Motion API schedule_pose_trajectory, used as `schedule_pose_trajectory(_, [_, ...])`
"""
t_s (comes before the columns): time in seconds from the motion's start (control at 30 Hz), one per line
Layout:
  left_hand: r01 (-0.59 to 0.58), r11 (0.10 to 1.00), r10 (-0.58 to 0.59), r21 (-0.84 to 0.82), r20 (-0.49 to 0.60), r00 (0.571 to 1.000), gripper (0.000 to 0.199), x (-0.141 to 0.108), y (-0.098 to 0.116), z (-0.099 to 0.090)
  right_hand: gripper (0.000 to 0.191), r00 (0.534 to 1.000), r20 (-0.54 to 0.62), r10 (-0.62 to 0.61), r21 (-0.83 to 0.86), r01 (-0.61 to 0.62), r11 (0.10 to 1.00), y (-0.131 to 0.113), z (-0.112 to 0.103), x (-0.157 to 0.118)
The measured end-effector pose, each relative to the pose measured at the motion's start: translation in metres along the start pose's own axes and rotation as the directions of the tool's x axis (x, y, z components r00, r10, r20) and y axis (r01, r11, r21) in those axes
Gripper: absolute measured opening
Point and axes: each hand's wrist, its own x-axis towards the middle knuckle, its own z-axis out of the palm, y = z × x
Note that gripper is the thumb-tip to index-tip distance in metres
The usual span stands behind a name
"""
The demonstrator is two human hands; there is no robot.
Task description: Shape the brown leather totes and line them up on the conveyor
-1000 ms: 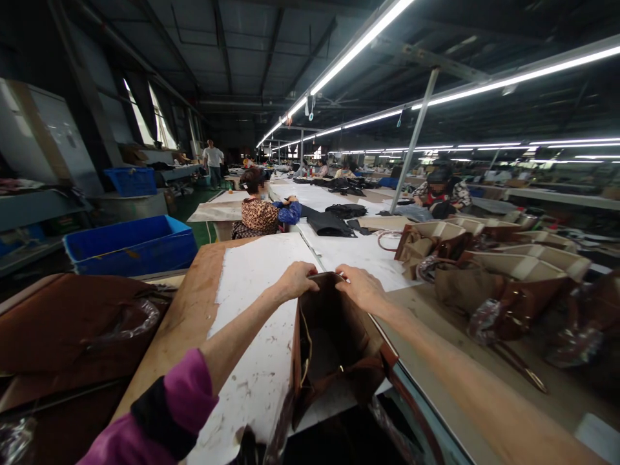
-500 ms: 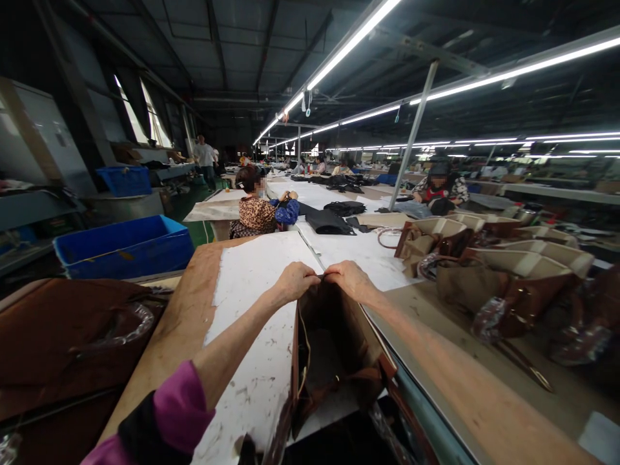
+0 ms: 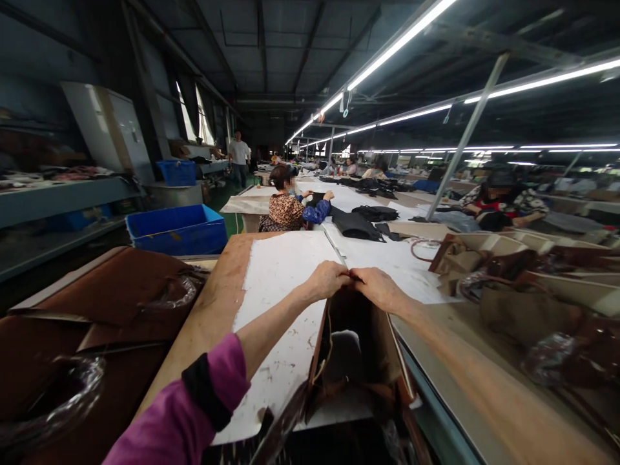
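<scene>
Brown bags with clear plastic-wrapped handles (image 3: 123, 284), piled at far left. Blue rectangular plastic bin (image 3: 177, 231), behind them. White paper sheet (image 3: 278, 323), marked, on a tan wooden tabletop (image 3: 203, 339). Left hand (image 3: 328, 280), fingers pinched on the bag's far rim. Brown open-topped bag (image 3: 376, 342), on the table before the person, mouth upward. Right hand (image 3: 378, 288), gripping the same rim, fingertips beside the left's. Brown bags with beige linings (image 3: 527, 310), grouped at right.

strip lights (image 3: 402, 44) lit | windows (image 3: 205, 119) bright | green floor (image 3: 233, 221) | dim wall (image 3: 41, 84), perhaps grey
</scene>
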Motion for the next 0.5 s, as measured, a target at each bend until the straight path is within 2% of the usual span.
schedule_pose_trajectory(0.13, [0.045,0.999,-0.047,-0.030,-0.067,0.997,0.025,-0.010,0.008,0.000,0.021,0.997,0.046,0.055,0.032,-0.056,0.998,-0.002,-0.004,-0.002])
schedule_pose_trajectory(0.27, [0.128,0.977,-0.151,-0.173,-0.129,0.980,0.040,-0.040,0.018,-0.004,0.022,0.994,0.019,0.111,0.049,-0.111,0.993,0.002,-0.009,-0.005])
schedule_pose_trajectory(0.4, [0.205,0.901,-0.234,-0.381,-0.029,0.972,0.059,-0.093,0.027,-0.021,0.030,0.988,0.044,0.150,0.098,-0.154,0.983,0.022,-0.020,-0.010])
schedule_pose_trajectory(0.5, [0.272,0.877,-0.283,-0.395,0.032,0.959,0.064,-0.125,0.032,-0.034,0.033,0.978,0.013,0.208,0.112,-0.208,0.972,0.046,-0.026,-0.015])
